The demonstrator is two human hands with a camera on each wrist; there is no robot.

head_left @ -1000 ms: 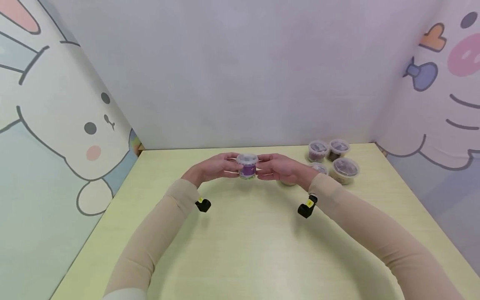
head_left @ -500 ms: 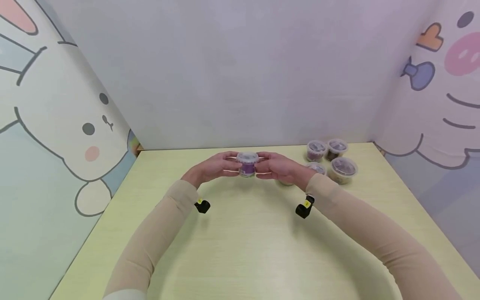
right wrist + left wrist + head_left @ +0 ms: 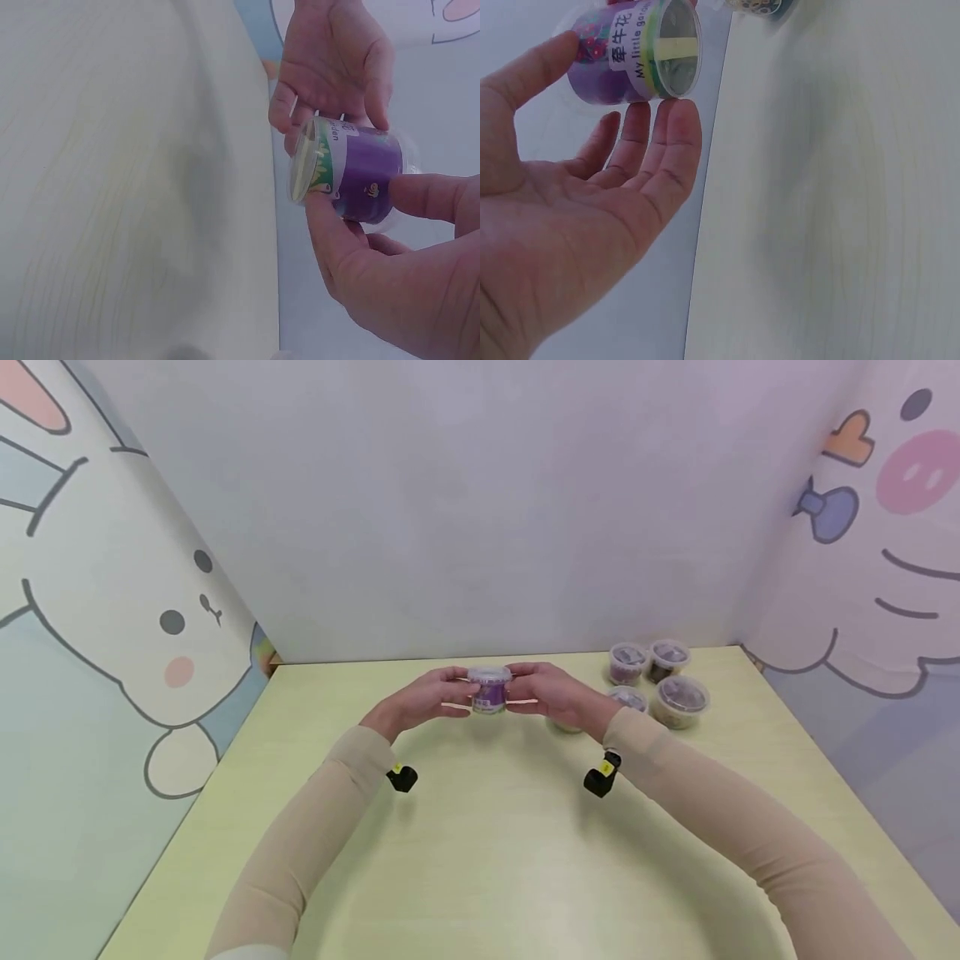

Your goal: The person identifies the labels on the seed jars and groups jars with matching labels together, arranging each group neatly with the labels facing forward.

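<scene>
A small clear plastic tub (image 3: 489,695) with a lid and a purple label is held up above the far part of the table. "My little garden" and larger Chinese characters are printed on it in the left wrist view, where the tub (image 3: 619,56) lies sideways across the picture. From the left, my left hand (image 3: 426,700) holds its side between thumb and fingertips. My right hand (image 3: 561,695) grips the opposite side, thumb near the lid end and fingers near the base, as the right wrist view shows. Through the base, a pale strip is visible inside.
Several similar lidded tubs stand at the back right of the table (image 3: 480,860), among them a wide one (image 3: 681,700) and a dark-filled one (image 3: 667,660). My right hand and wrist partly hide the nearest tubs. Cartoon-printed walls (image 3: 480,510) border the table.
Both hands keep hold of the tub. Its label has turned a little, so white print now shows on the front. The whole view has shifted slightly.
</scene>
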